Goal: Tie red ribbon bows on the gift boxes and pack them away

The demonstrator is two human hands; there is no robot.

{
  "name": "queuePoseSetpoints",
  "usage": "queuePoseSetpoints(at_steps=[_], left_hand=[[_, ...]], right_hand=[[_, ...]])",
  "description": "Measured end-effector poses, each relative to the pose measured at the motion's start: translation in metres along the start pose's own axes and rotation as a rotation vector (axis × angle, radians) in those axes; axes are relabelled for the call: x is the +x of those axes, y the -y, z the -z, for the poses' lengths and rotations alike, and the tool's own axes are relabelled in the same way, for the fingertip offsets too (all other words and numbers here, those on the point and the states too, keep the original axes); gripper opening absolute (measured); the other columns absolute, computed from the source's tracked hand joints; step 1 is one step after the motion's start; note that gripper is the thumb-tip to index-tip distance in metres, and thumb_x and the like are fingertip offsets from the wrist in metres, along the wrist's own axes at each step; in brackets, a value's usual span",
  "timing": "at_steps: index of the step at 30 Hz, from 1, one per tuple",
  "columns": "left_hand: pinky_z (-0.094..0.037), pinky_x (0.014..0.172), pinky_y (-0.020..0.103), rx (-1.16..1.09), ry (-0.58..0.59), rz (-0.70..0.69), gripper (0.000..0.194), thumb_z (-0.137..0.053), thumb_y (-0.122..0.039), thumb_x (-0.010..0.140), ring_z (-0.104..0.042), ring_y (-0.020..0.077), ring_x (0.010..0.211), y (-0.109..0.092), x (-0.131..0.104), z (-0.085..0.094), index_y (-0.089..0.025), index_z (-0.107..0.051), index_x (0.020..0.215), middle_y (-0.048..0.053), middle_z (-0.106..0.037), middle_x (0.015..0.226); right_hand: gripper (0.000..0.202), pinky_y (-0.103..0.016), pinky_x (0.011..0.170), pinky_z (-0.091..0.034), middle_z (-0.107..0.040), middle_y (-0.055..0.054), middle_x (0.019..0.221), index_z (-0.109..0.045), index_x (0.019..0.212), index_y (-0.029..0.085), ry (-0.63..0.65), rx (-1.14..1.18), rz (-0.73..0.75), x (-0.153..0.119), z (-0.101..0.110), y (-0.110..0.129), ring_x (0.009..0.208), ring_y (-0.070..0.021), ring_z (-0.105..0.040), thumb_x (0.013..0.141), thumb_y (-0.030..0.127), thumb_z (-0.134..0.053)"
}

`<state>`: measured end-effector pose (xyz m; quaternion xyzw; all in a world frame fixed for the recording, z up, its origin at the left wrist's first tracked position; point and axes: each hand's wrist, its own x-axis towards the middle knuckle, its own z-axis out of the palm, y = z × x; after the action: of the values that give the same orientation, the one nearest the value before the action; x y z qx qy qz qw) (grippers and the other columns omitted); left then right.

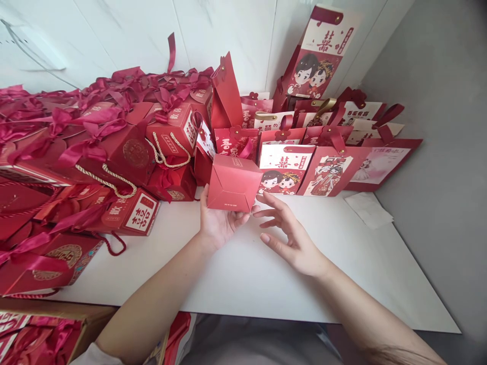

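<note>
White marbled wall tiles rise behind a smooth white tabletop. Over it, the left hand grips a red folded-card box from below and at its left side, the creased end panel facing the camera. Fingers spread, the right hand stands beside the box's lower right corner; whether a fingertip touches it is hard to tell. Just beyond, red-and-white printed paper gift bags stand in rows, and a crumpled white tissue lies to their right. Leftward are heaped red cardboard gift boxes with crimson satin bows, and a brown cardboard carton sits nearest, below the table's edge.
</note>
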<state>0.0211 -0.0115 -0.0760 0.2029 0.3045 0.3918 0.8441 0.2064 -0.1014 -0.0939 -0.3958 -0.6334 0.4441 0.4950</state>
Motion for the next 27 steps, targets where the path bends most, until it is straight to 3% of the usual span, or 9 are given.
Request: queuePoseSetpoints(at_steps=[4, 8, 12, 15, 22, 27], left_hand=[[-0.06, 0.053, 0.029, 0.097, 0.001, -0.022, 0.08, -0.029, -0.075, 0.092, -0.076, 0.0284, 0.079, 0.0, -0.002, -0.001, -0.013, -0.064, 0.128, 0.015, -0.076, 0.1], [-0.057, 0.048, 0.031, 0.371, -0.054, -0.276, 0.073, -0.047, -0.077, 0.084, -0.075, 0.03, 0.082, 0.005, 0.001, 0.005, -0.021, -0.062, 0.129, 0.011, -0.077, 0.108], [-0.061, 0.086, 0.038, 0.534, -0.016, -0.478, 0.068, -0.06, -0.067, 0.085, -0.07, 0.0317, 0.113, 0.011, 0.005, 0.018, -0.021, -0.059, 0.135, 0.01, -0.074, 0.12], [-0.054, 0.102, 0.042, 0.542, 0.057, -0.5, 0.064, -0.055, -0.065, 0.091, -0.064, 0.0325, 0.123, 0.014, 0.004, 0.024, -0.021, -0.057, 0.138, 0.01, -0.071, 0.128], [-0.054, 0.098, 0.038, 0.426, 0.051, -0.478, 0.046, -0.068, -0.045, 0.088, -0.064, 0.0336, 0.123, 0.015, -0.003, 0.029, -0.024, -0.065, 0.129, 0.007, -0.075, 0.117], [-0.052, 0.1, 0.042, 0.542, 0.084, -0.523, 0.045, -0.062, -0.052, 0.091, -0.063, 0.0348, 0.123, 0.016, 0.0, 0.029, -0.021, -0.067, 0.124, 0.01, -0.074, 0.12]], right_hand=[[0.067, -0.05, 0.105, -0.05, -0.04, -0.005, 0.159, -0.028, 0.156, 0.046, -0.055, 0.072, -0.054, 0.002, -0.001, -0.001, 0.127, -0.0255, -0.056, 0.1, 0.035, -0.061], [0.064, -0.053, 0.109, -0.046, -0.039, -0.005, 0.16, -0.028, 0.157, 0.046, -0.18, 0.188, -0.125, 0.003, 0.003, -0.004, 0.132, -0.0276, -0.054, 0.1, 0.051, -0.056], [0.078, -0.055, 0.113, -0.045, -0.035, -0.006, 0.163, -0.023, 0.159, 0.044, -0.092, 0.286, -0.149, 0.004, 0.006, -0.005, 0.14, -0.0308, -0.049, 0.093, 0.06, -0.061], [0.083, -0.054, 0.112, -0.047, -0.041, -0.008, 0.159, -0.021, 0.16, 0.043, -0.053, 0.27, -0.187, 0.005, 0.004, -0.004, 0.139, -0.0301, -0.051, 0.092, 0.054, -0.067], [0.08, -0.052, 0.108, -0.052, -0.045, -0.009, 0.156, -0.026, 0.159, 0.041, -0.043, 0.239, -0.129, 0.007, 0.004, -0.004, 0.139, -0.0307, -0.05, 0.092, 0.052, -0.067], [0.076, -0.052, 0.108, -0.052, -0.047, -0.01, 0.155, -0.028, 0.159, 0.039, -0.056, 0.215, -0.141, 0.006, 0.003, -0.005, 0.139, -0.0311, -0.051, 0.094, 0.052, -0.064]])
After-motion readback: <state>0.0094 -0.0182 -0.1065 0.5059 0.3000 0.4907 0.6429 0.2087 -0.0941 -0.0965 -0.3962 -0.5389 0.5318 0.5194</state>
